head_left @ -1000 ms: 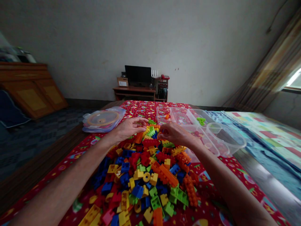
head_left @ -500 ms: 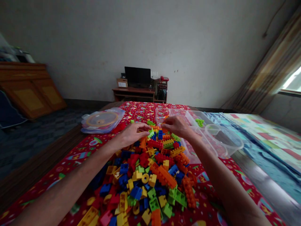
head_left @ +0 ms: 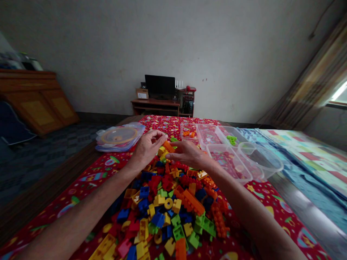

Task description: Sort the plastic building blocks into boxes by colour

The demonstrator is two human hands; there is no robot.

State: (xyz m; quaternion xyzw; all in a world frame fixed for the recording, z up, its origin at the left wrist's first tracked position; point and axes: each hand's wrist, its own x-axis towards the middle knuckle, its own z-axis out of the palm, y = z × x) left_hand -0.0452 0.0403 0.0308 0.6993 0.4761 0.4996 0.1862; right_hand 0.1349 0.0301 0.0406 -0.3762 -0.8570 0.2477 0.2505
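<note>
My left hand (head_left: pixel 148 147) is over the far left side of a heap of coloured plastic building bricks (head_left: pixel 168 204). Its thumb and fingertips are pinched together, and what they hold, if anything, is too small to name. My right hand (head_left: pixel 188 153) reaches in from the right above the far part of the heap, thumb and fingers apart. An orange brick (head_left: pixel 168 146) lies between the two hands, close to the right fingertips. Beneath it show yellow bricks (head_left: pixel 163 153). Both hands hide part of the heap.
Clear plastic bins (head_left: pixel 226 159) stand right of the heap. Orange bricks (head_left: pixel 189 134) sit in a far compartment, and green bricks (head_left: pixel 231 140) in another. Stacked lids (head_left: pixel 119 136) lie at the left on the red patterned cloth (head_left: pixel 108 162). A bed (head_left: pixel 306 155) is farther right.
My right hand has moved left from the far bin to the heap, and orange bricks now show in that bin. My left hand has shifted slightly up and left, its fingertips now pinched.
</note>
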